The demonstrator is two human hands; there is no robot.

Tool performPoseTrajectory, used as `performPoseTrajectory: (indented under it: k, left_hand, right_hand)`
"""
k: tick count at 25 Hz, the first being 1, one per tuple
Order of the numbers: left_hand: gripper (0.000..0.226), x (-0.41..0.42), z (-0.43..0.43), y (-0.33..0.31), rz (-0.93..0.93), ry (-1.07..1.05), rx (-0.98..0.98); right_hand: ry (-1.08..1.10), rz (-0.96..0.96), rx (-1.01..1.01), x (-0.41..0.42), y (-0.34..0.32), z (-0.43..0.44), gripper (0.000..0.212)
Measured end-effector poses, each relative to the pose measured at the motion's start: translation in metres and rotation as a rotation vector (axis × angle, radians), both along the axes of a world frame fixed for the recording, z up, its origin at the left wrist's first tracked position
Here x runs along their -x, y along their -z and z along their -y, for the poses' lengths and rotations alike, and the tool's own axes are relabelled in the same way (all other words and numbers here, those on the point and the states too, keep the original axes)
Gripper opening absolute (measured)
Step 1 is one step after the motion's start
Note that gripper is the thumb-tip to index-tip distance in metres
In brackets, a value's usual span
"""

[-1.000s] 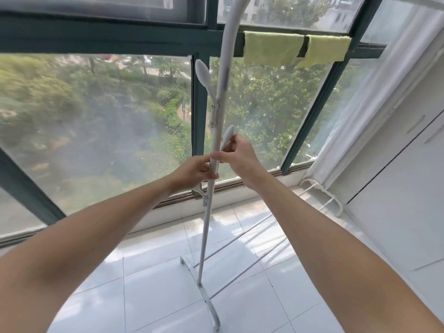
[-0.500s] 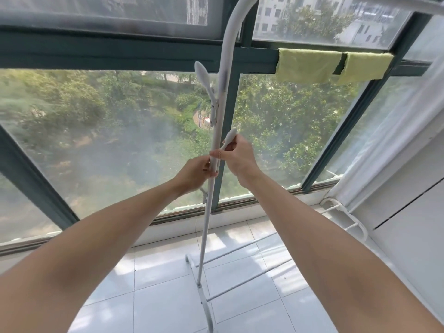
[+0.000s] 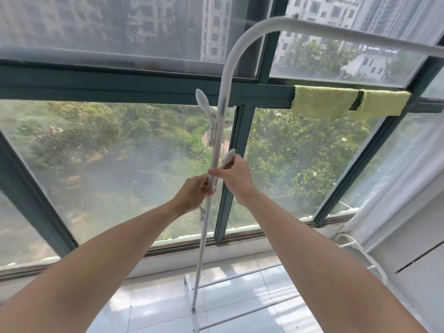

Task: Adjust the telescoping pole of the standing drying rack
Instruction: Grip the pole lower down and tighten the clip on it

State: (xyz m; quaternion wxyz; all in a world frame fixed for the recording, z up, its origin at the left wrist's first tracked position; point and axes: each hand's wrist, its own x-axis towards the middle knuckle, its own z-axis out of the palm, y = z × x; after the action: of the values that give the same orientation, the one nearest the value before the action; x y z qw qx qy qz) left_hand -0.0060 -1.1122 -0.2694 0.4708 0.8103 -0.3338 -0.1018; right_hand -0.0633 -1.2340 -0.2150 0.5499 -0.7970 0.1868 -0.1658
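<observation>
A white telescoping pole (image 3: 217, 138) of the standing drying rack rises from its floor base (image 3: 194, 316) and curves at the top into a horizontal bar (image 3: 360, 37) running right. My left hand (image 3: 194, 192) is wrapped around the pole at mid height. Just above it, my right hand (image 3: 234, 174) pinches a white paddle-shaped lever (image 3: 229, 156) that sticks out from the pole. A second lever (image 3: 203, 102) stands open higher up on the pole's left side.
A large window with a dark green frame (image 3: 144, 92) stands right behind the rack. Two yellow-green cloths (image 3: 324, 104) hang on the frame's crossbar. White curtain (image 3: 396, 183) and white cabinet (image 3: 422, 272) fill the right side. Lower rack rails (image 3: 240, 277) cross the tiled floor.
The view has tilted upward, showing the pole's curved top and more of the window. Both hands keep their grips at the same place on the pole and lever.
</observation>
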Motion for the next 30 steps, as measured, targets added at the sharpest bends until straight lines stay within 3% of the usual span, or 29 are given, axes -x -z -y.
performPoseTrajectory:
  k: [19,30]
  left_hand:
    - [0.020,-0.083,0.002,-0.004,0.001,-0.121,0.035]
    - [0.022,-0.076,-0.004,-0.002,-0.055,-0.173,0.026]
  right_hand:
    - [-0.137,0.029,0.002,-0.089,-0.020,0.014,0.040]
    - [-0.156,0.033,0.043,-0.090,-0.015,0.010,0.039]
